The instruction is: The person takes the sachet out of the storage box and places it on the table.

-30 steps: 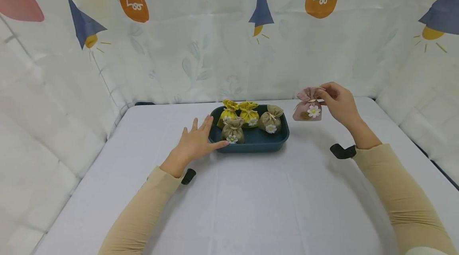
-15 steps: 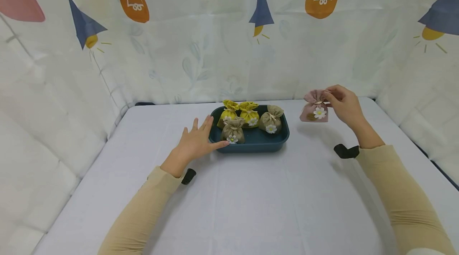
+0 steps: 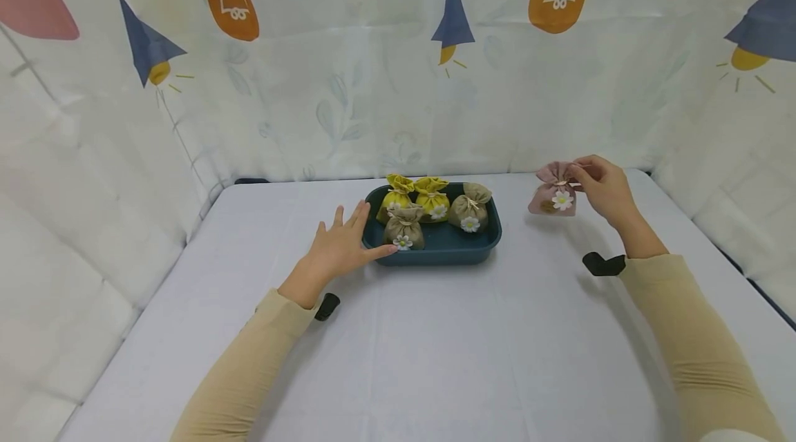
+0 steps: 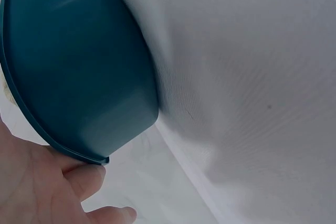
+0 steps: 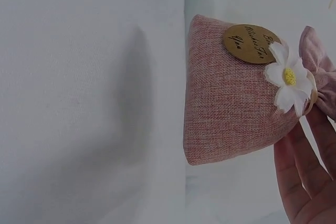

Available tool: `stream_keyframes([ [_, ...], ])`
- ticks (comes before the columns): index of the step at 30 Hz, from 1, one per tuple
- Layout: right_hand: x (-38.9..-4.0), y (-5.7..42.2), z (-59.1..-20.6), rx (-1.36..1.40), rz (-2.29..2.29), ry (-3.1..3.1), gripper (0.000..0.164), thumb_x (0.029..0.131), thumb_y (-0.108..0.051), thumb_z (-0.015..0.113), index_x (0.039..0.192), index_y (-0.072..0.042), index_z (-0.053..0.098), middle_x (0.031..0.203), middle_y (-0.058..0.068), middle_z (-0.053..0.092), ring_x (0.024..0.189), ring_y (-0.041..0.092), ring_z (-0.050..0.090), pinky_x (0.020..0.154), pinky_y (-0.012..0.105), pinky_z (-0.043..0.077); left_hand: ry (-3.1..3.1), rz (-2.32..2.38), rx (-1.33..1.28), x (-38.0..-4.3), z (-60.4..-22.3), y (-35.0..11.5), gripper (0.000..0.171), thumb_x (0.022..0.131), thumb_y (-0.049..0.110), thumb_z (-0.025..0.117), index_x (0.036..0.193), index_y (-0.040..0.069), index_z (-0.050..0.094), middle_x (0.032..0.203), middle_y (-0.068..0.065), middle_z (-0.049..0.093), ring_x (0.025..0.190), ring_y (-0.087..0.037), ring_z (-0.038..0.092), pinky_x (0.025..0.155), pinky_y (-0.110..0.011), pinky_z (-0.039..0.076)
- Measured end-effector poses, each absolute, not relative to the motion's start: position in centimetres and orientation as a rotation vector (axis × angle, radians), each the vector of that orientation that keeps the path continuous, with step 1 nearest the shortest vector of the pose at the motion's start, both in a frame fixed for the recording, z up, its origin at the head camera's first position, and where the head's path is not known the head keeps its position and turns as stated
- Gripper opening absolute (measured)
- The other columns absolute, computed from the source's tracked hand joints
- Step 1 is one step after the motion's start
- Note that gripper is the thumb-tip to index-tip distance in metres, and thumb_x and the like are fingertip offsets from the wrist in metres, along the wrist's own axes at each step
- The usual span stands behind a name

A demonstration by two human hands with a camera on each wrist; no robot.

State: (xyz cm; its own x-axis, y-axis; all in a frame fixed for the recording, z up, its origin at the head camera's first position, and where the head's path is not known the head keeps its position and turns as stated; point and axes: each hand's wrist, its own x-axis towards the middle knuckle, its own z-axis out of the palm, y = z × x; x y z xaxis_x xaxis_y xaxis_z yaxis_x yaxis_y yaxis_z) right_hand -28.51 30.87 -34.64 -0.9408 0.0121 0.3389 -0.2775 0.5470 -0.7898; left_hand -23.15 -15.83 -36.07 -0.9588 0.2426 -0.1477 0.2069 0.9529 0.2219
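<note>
The pink linen drawstring pouch point(image 5: 231, 98) has a plump, square-cornered base, a pale tie round its gathered neck, a white daisy point(image 5: 289, 76) with a yellow centre, and a brown disc tag point(image 5: 251, 43). The right hand point(image 3: 604, 192) pinches its neck from three o'clock, holding it above the white tablecloth point(image 3: 448, 345), between two and three o'clock of the teal tray point(image 3: 435, 257). The left hand point(image 3: 336, 247) is spread against the tray's rim between eight and nine o'clock.

In the right wrist view, a petal covers part of the tag's first line, and the frame crops the pouch's top. Only there is "Wishes For You" legible; the head view gives a brown smudge. That view alone shows two yellow pouches point(image 3: 432, 202) and two tan pouches point(image 3: 468, 210) inside the tray; the left wrist view shows its outer wall.
</note>
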Motion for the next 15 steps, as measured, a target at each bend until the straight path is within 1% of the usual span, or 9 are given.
stream_keyframes([
  [5,-29.0,31.5,-35.5,0.214,1.384,-2.451,0.04,0.109,-0.028,0.054,0.122,0.01,0.059,0.103,-0.007,0.066,0.087,-0.012,0.06,0.079,0.01,0.053,2.933,0.309,0.337,-23.1,-36.1,-15.9,0.117,0.087,0.085,0.05,0.167,0.012,0.005,0.171,-0.011,0.006,0.154,-0.045,0.001,0.117,-0.072,0.007],
  [7,-29.3,31.7,-35.8,0.221,1.41,-2.429,0.041,0.108,-0.029,0.055,0.12,0.009,0.059,0.103,-0.006,0.066,0.087,-0.011,0.061,0.078,0.009,0.052,2.933,0.31,0.335,-23.1,-36.1,-15.8,0.117,0.086,0.085,0.049,0.167,0.012,0.005,0.171,-0.011,0.006,0.154,-0.045,0.0,0.117,-0.072,0.007],
  [8,-29.4,31.8,-36.0,0.207,1.45,-2.405,0.038,0.107,-0.028,0.057,0.119,0.008,0.061,0.102,-0.004,0.068,0.086,-0.009,0.062,0.077,0.009,0.053,2.933,0.309,0.333,-23.1,-36.1,-15.8,0.117,0.086,0.085,0.049,0.167,0.012,0.005,0.171,-0.011,0.006,0.154,-0.045,0.0,0.117,-0.072,0.007],
  [12,-29.8,32.2,-36.3,0.196,1.458,-2.403,0.039,0.107,-0.029,0.057,0.119,0.007,0.062,0.106,0.003,0.069,0.087,-0.008,0.062,0.077,0.009,0.053,2.937,0.304,0.332,-23.2,-36.1,-15.8,0.117,0.086,0.085,0.049,0.166,0.012,0.005,0.172,-0.01,0.005,0.154,-0.045,0.0,0.117,-0.073,0.007],
  [15,-30.0,32.5,-36.3,0.171,1.406,-2.452,0.044,0.108,-0.033,0.054,0.123,0.008,0.059,0.109,0.001,0.067,0.088,-0.011,0.06,0.079,0.009,0.053,2.94,0.297,0.333,-23.1,-36.1,-15.7,0.117,0.087,0.085,0.05,0.166,0.012,0.005,0.172,-0.011,0.006,0.154,-0.045,0.001,0.117,-0.073,0.007],
])
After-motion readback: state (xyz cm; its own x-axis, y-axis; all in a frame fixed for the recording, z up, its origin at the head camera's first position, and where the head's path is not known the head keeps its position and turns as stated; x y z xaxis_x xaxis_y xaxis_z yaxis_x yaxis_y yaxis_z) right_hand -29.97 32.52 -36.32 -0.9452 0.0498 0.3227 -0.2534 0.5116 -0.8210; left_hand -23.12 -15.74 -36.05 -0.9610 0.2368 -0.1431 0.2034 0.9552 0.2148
